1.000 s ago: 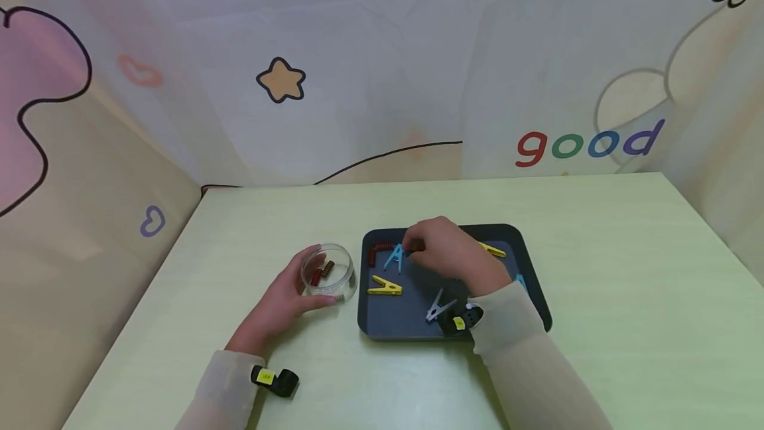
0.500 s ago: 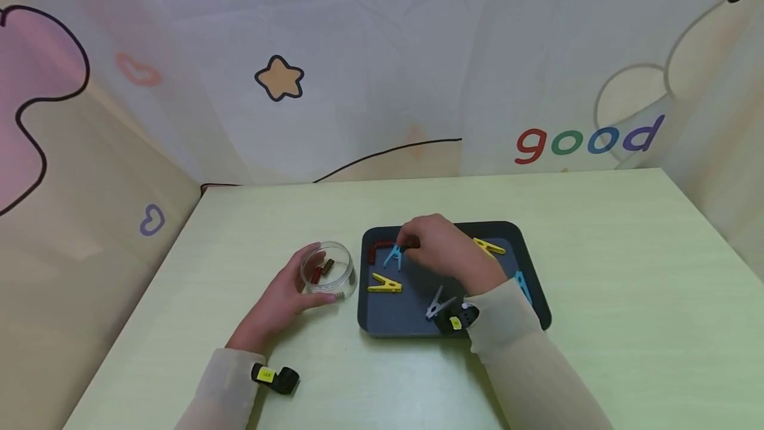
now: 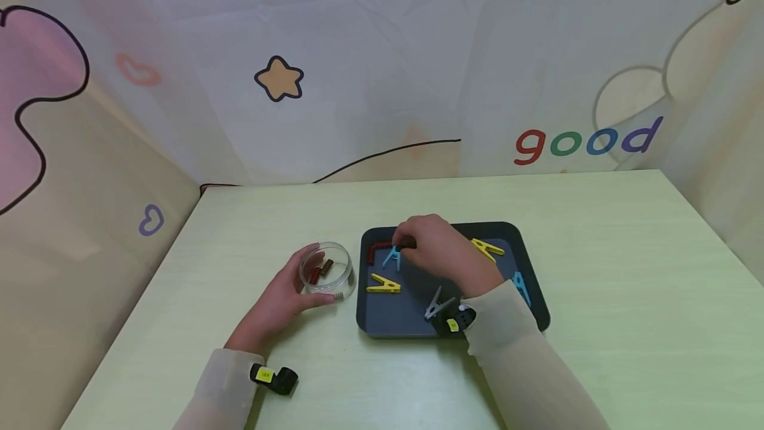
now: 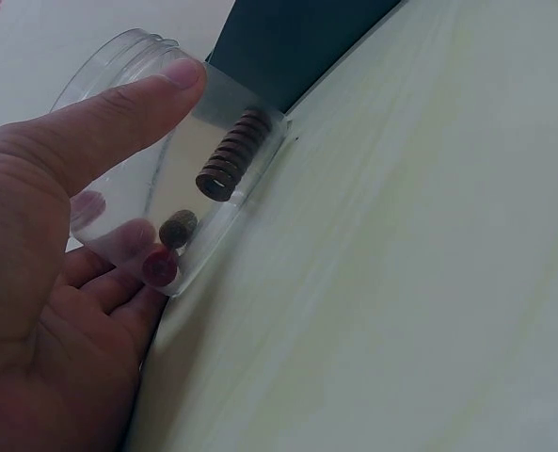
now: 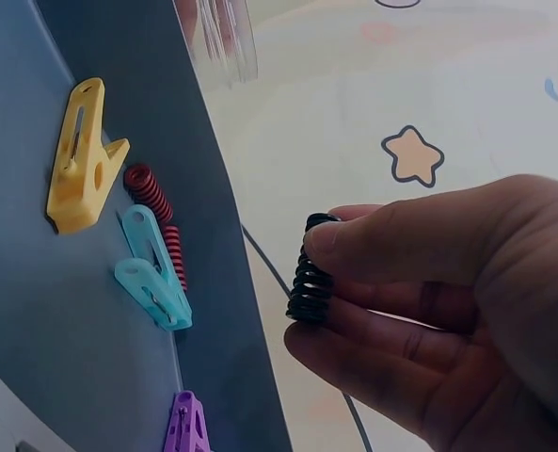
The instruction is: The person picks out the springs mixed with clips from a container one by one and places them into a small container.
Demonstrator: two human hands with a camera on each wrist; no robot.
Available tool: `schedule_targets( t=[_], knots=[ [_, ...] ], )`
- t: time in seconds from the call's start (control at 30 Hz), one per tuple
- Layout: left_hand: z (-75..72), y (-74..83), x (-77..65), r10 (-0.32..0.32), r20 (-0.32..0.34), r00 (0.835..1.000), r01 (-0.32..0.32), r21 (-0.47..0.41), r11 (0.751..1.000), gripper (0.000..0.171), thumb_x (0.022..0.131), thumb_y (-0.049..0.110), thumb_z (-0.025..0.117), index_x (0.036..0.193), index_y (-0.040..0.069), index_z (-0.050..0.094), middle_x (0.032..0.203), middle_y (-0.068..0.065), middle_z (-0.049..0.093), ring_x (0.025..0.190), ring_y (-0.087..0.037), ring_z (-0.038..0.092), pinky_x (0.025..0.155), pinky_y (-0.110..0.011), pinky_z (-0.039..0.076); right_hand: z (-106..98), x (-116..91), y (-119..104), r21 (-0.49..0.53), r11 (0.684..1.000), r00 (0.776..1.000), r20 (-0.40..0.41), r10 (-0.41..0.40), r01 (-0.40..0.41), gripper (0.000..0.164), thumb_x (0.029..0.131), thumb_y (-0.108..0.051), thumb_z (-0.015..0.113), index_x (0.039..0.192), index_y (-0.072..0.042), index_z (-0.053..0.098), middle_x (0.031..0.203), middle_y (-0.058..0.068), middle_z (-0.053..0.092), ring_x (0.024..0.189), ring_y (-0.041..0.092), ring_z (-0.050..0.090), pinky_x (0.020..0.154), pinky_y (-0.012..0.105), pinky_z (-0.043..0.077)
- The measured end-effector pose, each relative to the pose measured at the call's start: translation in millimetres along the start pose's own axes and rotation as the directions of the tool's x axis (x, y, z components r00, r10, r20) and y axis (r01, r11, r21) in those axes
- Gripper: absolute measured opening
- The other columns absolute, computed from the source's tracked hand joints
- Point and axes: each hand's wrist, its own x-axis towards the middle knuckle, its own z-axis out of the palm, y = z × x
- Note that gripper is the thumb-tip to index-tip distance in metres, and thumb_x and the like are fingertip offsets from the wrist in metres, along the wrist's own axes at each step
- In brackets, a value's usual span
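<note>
My left hand (image 3: 280,297) holds a clear round jar (image 3: 347,284) on the table left of the tray, thumb on one side and fingers on the other. Inside the jar lie a brown spring (image 4: 230,160), a red spring (image 4: 160,267) and another dark spring (image 4: 178,229). Over the far left of the dark tray (image 3: 382,327), my right hand (image 3: 444,254) pinches a black coil spring (image 5: 310,278) between thumb and fingers, as the right wrist view shows. Below it in the tray lie a light blue clothespin (image 5: 151,273) and two red springs (image 5: 150,193).
Also in the tray are a yellow clothespin (image 3: 384,285) at left, another yellow clothespin (image 3: 488,248) at far right, a blue clothespin (image 3: 521,288) and a grey clothespin (image 3: 438,305) near the right wrist. A purple clothespin (image 5: 186,426) shows in the right wrist view.
My right hand has shifted slightly left over the tray, uncovering more of the blue clothespin at the right. My left hand and the jar have stayed in place.
</note>
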Motion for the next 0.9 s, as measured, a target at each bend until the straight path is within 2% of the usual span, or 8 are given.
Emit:
schedule_targets(
  t=[0.9],
  knots=[
    [0.6, 1.2, -0.6, -0.004, 0.001, 1.0, 0.004, 0.0, 1.0, 0.097, 0.072, 0.029, 0.086, 0.149, 0.029, 0.026, 0.151, -0.002, 0.041, 0.144, -0.022, 0.034, 0.12, -0.048, 0.024, 8.4, 1.9, -13.5, -0.039, 0.998, 0.998, -0.034, -0.043, 0.042, 0.02, 0.092, -0.01, 0.065, 0.111, -0.009, 0.069, 0.104, 0.003, 0.068, 0.087, 0.014, 0.06, 0.081, 0.031, 0.055]
  ],
)
